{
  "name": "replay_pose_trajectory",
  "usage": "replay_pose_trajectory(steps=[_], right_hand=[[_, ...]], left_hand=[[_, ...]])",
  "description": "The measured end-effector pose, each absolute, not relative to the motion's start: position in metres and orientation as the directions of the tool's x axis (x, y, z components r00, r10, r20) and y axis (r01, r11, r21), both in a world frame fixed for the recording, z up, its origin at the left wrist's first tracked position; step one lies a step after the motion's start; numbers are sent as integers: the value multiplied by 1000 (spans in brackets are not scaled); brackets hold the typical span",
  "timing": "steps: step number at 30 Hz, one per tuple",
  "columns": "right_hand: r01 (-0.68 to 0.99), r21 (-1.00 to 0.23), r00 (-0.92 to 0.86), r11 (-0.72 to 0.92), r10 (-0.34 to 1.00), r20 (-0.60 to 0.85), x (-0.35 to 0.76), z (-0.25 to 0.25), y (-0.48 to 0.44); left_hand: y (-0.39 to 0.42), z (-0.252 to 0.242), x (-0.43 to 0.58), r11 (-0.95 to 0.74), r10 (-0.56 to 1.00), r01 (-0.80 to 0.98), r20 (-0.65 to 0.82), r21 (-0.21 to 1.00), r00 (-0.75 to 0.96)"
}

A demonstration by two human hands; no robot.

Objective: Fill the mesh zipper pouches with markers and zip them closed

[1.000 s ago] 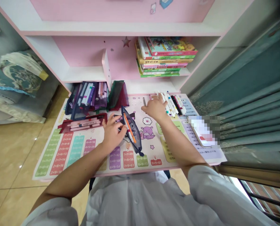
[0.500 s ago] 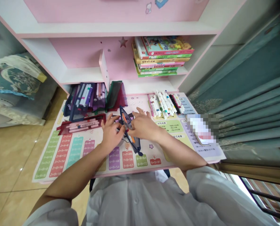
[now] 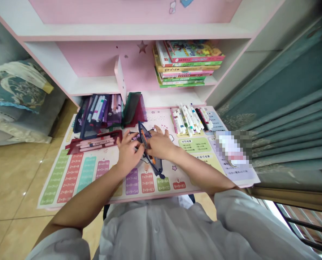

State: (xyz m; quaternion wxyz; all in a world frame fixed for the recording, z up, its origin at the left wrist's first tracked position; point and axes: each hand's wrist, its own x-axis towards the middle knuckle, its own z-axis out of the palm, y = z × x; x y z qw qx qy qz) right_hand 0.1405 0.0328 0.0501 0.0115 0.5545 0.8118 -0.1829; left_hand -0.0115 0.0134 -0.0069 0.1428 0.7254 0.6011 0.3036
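Observation:
A navy mesh pencil pouch (image 3: pixel 157 167) lies slantwise on the desk in front of me, its long opening facing up. Inside it shows an orange marker (image 3: pixel 152 159). My left hand (image 3: pixel 130 150) grips the pouch's left edge between thumb and fingers. From the other side my right hand (image 3: pixel 161 143) reaches over the pouch, thumb and a finger at the opening while other fingers stretch outward. Its exact hold is partly hidden. Left of my left hand rests a red mesh pouch (image 3: pixel 75 147) with several pink markers (image 3: pixel 97 143).
Mesh pouches with markers (image 3: pixel 97 112) are piled at the back left, beside a green and red pouch (image 3: pixel 134 110). Loose markers (image 3: pixel 189 119) lie at the back right. Books (image 3: pixel 186 68) are stacked on the shelf. A blurred phone-like object (image 3: pixel 233 148) lies near the curtain (image 3: pixel 293 119).
My right hand has shifted slightly along the pouch's opening, and the orange marker sits a little lower in it. My left hand stays in place.

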Motion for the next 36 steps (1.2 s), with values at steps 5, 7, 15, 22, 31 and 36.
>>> replay_pose_trajectory(steps=[5, 7, 15, 22, 31, 36], right_hand=[[924, -321, -220, 207, 975, -4, 170, 58, 57], [952, -291, -82, 95, 995, 58, 187, 51, 76], [950, -47, 304, -310, 947, -101, 235, 4, 135], [952, 26, 306, -305, 941, -143, 226, -4, 137], [966, 34, 260, -258, 950, -176, 218, -2, 131], [974, -53, 216, -221, 973, -86, 212, 16, 121]], left_hand=[[13, -5, -12, -224, 964, 782, 250, 581, 91], [13, -5, -12, -224, 964, 779, 250, 586, 90], [13, -6, -11, -233, 960, 783, 265, 578, 90], [13, -4, -12, -225, 963, 783, 253, 580, 90], [12, -4, -11, -233, 960, 779, 264, 582, 90], [13, -4, -11, -231, 960, 783, 263, 577, 90]])
